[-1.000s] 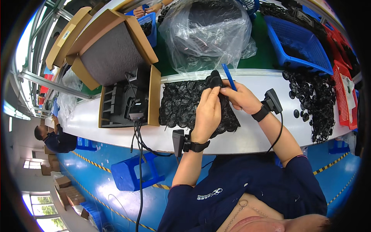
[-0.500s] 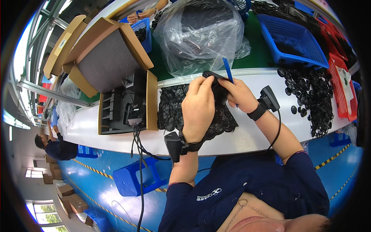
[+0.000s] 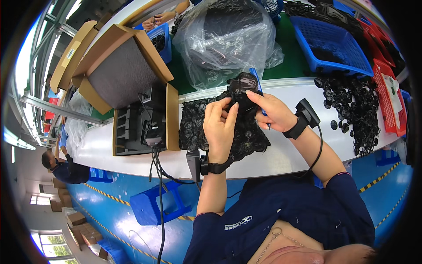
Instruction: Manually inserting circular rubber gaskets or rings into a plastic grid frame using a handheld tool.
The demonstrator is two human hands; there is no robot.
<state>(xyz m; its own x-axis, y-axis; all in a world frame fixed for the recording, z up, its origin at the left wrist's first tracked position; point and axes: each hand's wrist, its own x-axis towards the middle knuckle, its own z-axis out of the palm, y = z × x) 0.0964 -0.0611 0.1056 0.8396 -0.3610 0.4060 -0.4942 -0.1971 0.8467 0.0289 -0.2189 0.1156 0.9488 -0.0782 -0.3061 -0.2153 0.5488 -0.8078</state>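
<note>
In front of me, above the white table, I hold a thin black glossy piece point(image 3: 243, 83) with a rounded far end; its exact kind cannot be made out. My left hand point(image 3: 219, 127) pinches its near left edge between thumb and fingertips. On the other side, the thumb of my right hand point(image 3: 278, 113) presses on the piece, while the fingers curl round a slim blue stick-like tool point(image 3: 254, 75) that points up and away. Beneath both hands spreads a flat heap of shiny black pieces point(image 3: 193, 125), partly covered by my left hand.
Left of the heap stands an open cardboard box point(image 3: 172, 116) with black devices and cables. A clear plastic bag point(image 3: 224, 39) lies beyond. At right are loose black oval parts point(image 3: 351, 110), a blue basket point(image 3: 332, 70) and a red basket point(image 3: 389, 103). Another person's hands point(image 3: 159, 20) work at the far side.
The black piece has turned so its broad face shows, with its rounded end away from me. My left hand has lowered slightly and shifted its pinch. The blue tool stays in my right hand.
</note>
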